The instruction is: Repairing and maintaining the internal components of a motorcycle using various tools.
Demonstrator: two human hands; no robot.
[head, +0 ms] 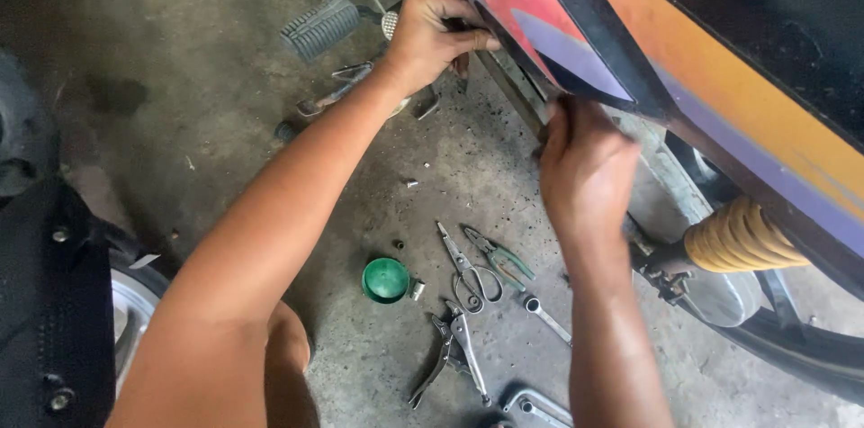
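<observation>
Kneeling low beside a motorbike on a dirty grey concrete floor [225, 77]. Left hand [434, 36] up at the top, fingers curled tight around the lower edge of the side panel [576, 41] (the painted one, red and pale purple with a black stripe and an orange band). Right hand [585, 171] lower down and further along the same edge, fingers tucked up under the panel and out of sight, so holding it too, though can't see how tightly. Both hands touching the panel, well apart from each other.

Just beside the right wrist, a yellow spring [740, 239] of the shock absorber, with the black rear tyre [810, 351] below it. Near the left hand, a black ribbed footrest [319, 26] sticking out.

Down on the floor between the two arms, a little bunch of tools. A round green cap [385, 279] by the left arm. Next to it a pair of scissors [465, 268], lying flat. Green-handled pliers [498, 257] just beside the scissors, nearly touching. Silver locking pliers [453, 351] below those, handles spread. A small wrench [544, 315] close to the right forearm, and another shiny tool [537, 407] at the bottom edge, partly cut off.

Far left, part of another wheel with a silver rim [130, 311]
</observation>
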